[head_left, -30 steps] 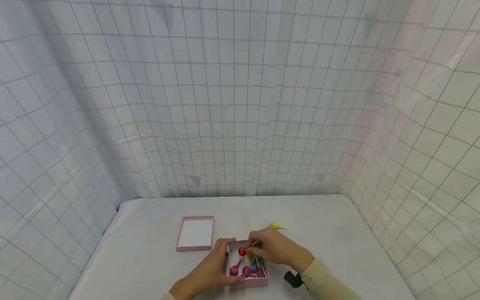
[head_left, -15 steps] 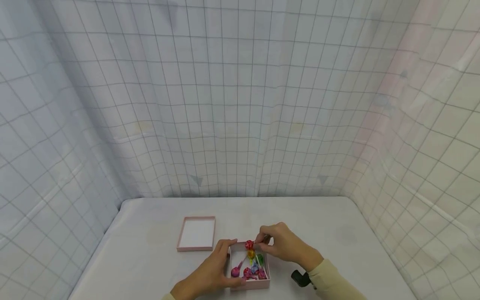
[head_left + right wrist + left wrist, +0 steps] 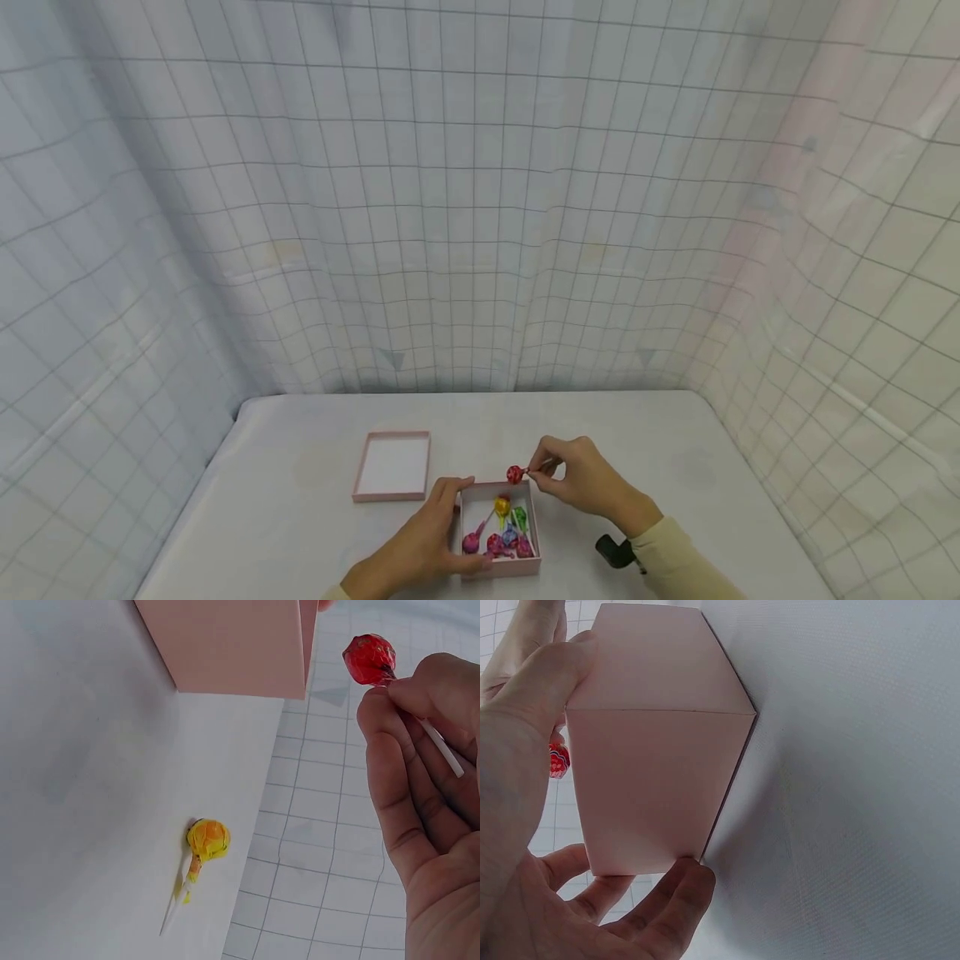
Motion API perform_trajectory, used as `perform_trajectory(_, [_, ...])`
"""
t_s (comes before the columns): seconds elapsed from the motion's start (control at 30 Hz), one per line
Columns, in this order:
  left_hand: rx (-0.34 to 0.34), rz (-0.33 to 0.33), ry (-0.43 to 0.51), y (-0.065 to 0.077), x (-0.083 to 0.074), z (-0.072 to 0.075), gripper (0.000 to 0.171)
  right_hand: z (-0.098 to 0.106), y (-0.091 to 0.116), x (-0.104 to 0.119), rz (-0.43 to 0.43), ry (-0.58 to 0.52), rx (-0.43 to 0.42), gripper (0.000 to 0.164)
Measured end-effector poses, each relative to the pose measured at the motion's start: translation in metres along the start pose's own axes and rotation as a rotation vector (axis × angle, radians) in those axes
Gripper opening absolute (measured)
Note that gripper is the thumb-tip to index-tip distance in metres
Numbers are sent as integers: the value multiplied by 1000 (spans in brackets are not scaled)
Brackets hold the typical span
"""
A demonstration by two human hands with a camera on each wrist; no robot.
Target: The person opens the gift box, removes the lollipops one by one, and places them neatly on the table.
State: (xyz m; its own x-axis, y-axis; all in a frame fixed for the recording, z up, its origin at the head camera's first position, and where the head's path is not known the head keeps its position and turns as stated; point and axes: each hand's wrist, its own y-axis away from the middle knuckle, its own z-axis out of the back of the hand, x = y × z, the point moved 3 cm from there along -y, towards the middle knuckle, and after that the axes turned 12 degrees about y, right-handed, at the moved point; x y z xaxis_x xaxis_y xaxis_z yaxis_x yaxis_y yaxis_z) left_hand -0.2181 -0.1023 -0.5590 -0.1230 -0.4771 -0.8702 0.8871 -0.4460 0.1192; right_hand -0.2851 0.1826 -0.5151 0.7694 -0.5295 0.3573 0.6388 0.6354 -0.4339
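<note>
A pink box (image 3: 513,567) holds several wrapped lollipops, among them a yellow lollipop (image 3: 502,506), a green lollipop (image 3: 521,518) and a purple lollipop (image 3: 470,543). My left hand (image 3: 420,537) grips the box from its left side, thumb at the near end and fingers at the far end. Between thumb and fingers, my right hand (image 3: 585,482) pinches a red lollipop (image 3: 514,474) by the stick, just below its wrapped head. That candy is in the air near the box's far right corner. In the right wrist view its white stick (image 3: 442,748) crosses the palm.
To the left behind the box lies a shallow pink lid (image 3: 392,467), inside up. The right wrist view shows another yellow lollipop (image 3: 207,840) on the white table (image 3: 315,475), outside the box. A black device (image 3: 615,552) sits at my right wrist. Gridded cloth walls (image 3: 480,208) enclose the table.
My right hand has carried the red lollipop from over the box's inside to the right and away, past its far edge. The left hand keeps its place on the box.
</note>
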Motion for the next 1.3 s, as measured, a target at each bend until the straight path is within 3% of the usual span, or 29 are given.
perform_trajectory(0.2, [-6,10,2,1,0,0,121,4,6,-9,-24,36,-37,28])
perform_trajectory(0.57, [1,-2,-2,2,2,-3,122,4,22,-27,-64,59,-61,25])
perform_trajectory(1.0, [-1,-26,6,3,4,-2,121,-18,31,-57,-267,27,58,13])
perform_trajectory(1.3, [-8,-22,-4,5,0,-1,120,-20,35,-64,-371,24,92,13])
